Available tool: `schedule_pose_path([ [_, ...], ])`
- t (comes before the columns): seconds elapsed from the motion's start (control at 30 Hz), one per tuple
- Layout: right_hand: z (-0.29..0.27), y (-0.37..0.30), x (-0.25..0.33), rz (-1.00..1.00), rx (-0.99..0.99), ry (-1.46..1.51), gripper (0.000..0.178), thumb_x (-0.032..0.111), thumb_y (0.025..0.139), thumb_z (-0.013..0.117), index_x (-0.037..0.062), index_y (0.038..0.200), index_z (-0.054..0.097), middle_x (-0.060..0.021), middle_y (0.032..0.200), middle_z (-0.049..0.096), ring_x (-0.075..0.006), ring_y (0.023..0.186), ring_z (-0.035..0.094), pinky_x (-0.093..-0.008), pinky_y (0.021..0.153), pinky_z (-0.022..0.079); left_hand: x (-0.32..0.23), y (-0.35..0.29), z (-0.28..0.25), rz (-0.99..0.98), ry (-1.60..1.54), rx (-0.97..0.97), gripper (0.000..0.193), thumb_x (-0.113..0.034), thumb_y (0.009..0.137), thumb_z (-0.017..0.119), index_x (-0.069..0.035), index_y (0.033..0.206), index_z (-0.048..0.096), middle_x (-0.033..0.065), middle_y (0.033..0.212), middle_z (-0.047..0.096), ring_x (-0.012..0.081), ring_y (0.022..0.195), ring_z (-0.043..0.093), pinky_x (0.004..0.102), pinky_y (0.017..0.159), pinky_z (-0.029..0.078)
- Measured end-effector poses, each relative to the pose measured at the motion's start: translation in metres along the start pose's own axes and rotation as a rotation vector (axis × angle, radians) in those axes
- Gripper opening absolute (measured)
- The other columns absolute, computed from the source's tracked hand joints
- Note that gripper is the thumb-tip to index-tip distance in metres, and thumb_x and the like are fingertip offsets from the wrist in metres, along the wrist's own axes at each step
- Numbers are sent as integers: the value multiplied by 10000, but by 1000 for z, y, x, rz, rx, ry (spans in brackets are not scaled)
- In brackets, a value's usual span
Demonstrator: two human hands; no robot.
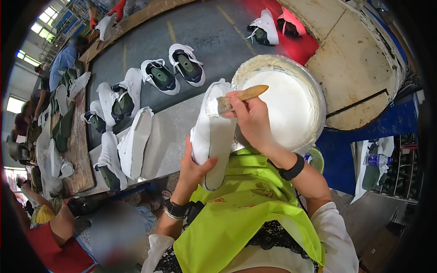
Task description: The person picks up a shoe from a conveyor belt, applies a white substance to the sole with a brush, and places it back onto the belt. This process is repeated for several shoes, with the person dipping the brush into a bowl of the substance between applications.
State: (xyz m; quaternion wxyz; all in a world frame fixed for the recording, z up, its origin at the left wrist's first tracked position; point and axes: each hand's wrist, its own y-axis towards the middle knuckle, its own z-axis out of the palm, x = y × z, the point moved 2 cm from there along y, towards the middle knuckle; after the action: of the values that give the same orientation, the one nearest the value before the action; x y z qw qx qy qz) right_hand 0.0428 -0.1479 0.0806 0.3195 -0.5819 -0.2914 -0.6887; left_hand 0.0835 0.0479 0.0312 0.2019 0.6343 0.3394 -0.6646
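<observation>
A: What does the left hand (193, 166) hold?

B: It is closed around a white shoe (211, 132) turned sole up. The thumb presses on the pale sole and the fingers wrap the upper from the other side. The shoe stands out above the grip, over a yellow-green apron (241, 214).

A: And the right hand (252, 118)?

B: It is shut on a brush (239, 97) with a wooden handle. The bristles touch the top end of the sole, well above the left thumb.

A: What is behind?

B: Just beyond the brush is a round metal bowl (314, 91) full of white glue. Farther left, more white shoes (132, 141) lie on a grey conveyor belt (209, 32). At the far left side other people stand beside a wooden bench (79, 154).
</observation>
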Motion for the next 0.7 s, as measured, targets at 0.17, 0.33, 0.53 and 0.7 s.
schedule_pose_path([
  [0.17, -18, 46, -11, -153, -140, -56, 304, 223, 942, 583, -72, 1010, 606, -106, 820, 662, -158, 700, 662, -282, 619, 536, -10, -7, 4, -25, -81, 46, 774, -108, 780, 698, -76, 1438, 292, 102, 1219, 546, 190, 1080, 541, 318, 906, 457],
  [0.33, -31, 8, -7, -174, -164, -617, 220, 155, 930, 553, -53, 935, 625, -233, 781, 643, -339, 706, 659, -388, 643, 501, -13, -12, -5, -73, -194, -22, 784, -119, 775, 698, -69, 1441, 288, 101, 1239, 532, 192, 1090, 534, 313, 908, 452],
  [0.53, -27, -12, 11, -391, -176, -620, 170, 129, 920, 537, -22, 941, 611, -215, 838, 621, -393, 792, 617, -412, 684, 480, -21, -8, -14, -21, -20, -69, 838, -160, 750, 720, -71, 1453, 271, 112, 1236, 538, 199, 1080, 538, 317, 905, 453],
  [0.7, -13, 22, 11, -496, -54, -373, 125, 113, 919, 548, 17, 980, 603, -145, 965, 608, -315, 840, 601, -339, 761, 480, -22, -7, -14, 18, 113, -95, 881, -198, 721, 742, -67, 1455, 272, 122, 1225, 551, 204, 1072, 546, 321, 897, 459],
])
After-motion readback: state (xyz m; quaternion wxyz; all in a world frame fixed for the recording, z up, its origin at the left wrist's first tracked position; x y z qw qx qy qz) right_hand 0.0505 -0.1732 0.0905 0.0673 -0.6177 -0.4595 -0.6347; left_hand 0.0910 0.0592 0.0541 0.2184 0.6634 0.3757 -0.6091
